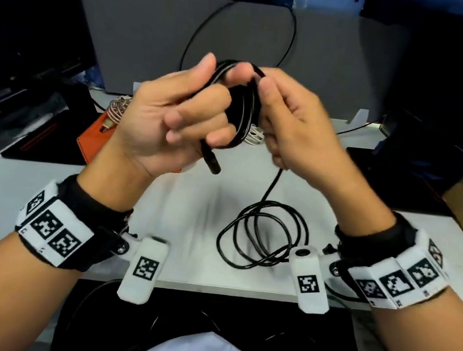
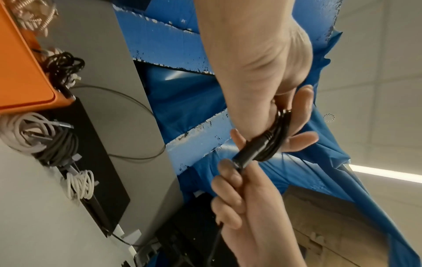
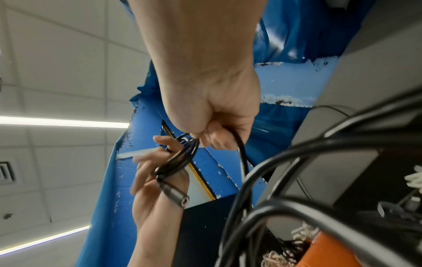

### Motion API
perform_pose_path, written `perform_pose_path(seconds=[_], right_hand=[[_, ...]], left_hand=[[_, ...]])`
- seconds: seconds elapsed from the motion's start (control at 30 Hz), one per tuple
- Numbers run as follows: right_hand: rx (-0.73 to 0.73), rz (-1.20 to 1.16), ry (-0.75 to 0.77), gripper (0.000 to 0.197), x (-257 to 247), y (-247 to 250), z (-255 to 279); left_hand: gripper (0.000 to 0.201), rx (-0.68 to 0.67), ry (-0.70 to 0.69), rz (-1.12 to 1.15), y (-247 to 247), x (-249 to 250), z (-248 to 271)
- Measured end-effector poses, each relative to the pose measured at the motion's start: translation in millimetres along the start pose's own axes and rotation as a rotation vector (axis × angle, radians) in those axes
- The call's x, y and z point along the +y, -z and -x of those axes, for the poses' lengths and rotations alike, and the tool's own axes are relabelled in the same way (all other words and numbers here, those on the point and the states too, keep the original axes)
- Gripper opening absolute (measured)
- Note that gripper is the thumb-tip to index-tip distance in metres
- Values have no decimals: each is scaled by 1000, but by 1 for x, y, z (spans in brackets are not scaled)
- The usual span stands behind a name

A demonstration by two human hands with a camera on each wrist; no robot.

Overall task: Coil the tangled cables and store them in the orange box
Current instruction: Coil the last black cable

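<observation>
Both hands are raised over the white table (image 1: 47,212), working one black cable (image 1: 245,110). My left hand (image 1: 179,114) grips a small coil of it, with the cable's plug end (image 1: 211,163) sticking out below the fingers. My right hand (image 1: 286,115) pinches the strand at the top of the coil, and the rest hangs down to loose loops (image 1: 261,236) on the table. The left wrist view shows the coil (image 2: 274,142) between both hands. In the right wrist view the plug (image 3: 175,195) points at the camera. The orange box (image 1: 96,138) sits behind my left hand, a braided cable (image 1: 117,107) in it.
White coiled cables (image 1: 253,136) lie behind the hands, and more white and grey bundles (image 2: 38,137) show beside the box (image 2: 23,72). A grey panel (image 1: 153,36) stands at the back with a thin black wire (image 1: 291,32) looped on it. Dark monitors flank both sides.
</observation>
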State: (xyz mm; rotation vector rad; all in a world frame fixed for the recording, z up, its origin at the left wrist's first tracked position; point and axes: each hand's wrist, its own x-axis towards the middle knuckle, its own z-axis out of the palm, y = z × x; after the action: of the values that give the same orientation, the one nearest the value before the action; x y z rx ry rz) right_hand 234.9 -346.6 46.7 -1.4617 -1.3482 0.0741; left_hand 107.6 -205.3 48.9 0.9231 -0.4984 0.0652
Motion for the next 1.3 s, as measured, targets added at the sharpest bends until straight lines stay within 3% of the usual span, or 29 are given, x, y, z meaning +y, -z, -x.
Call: perform_pose_path(seconds=[0.1,0.23,0.3,0.37,0.43,0.5,0.6,0.67,0.77,0.87,1.0,1.07,1.1,1.23,1.3], right_hand=[[-127,21,-109,30,7,-10,4],[-310,74,-203,32,10,-19,7],[-428,82,-275,34,8,-23,11],[-550,104,-325,22,4,-24,15],[-631,131,-342,18,-1,-21,18],[-664,140,-341,27,-6,-13,17],[-659,176,-299,25,-12,8,14],[-615,185,-268,20,-15,22,11],[-544,149,-202,35,-20,39,10],[-494,76,-125,49,-23,55,10],[-576,381,-164,26,-12,73,7],[-569,475,-200,16,-3,75,5],[-552,479,-188,21,1,74,4],[-279,177,-132,55,18,83,-5],[-167,-44,-103,47,29,96,-6]], left_hand=[[38,72,-126,180,-1,-1,-4],[33,371,-351,146,-5,2,-7],[39,474,-424,13,-5,2,-7],[40,564,-442,-282,-2,2,-8],[39,637,-408,-664,4,2,-8],[38,631,-318,-1007,9,0,-7],[30,519,-54,-1525,6,-7,-4],[26,362,160,-1746,-1,-7,-1],[36,71,391,-1457,-6,-3,5],[42,61,352,-1096,-3,6,12],[14,201,172,-1166,5,23,17],[16,306,29,-1141,9,29,18],[20,364,-45,-1110,12,33,16],[24,664,-284,-944,28,59,17],[25,777,-346,-843,36,72,23]])
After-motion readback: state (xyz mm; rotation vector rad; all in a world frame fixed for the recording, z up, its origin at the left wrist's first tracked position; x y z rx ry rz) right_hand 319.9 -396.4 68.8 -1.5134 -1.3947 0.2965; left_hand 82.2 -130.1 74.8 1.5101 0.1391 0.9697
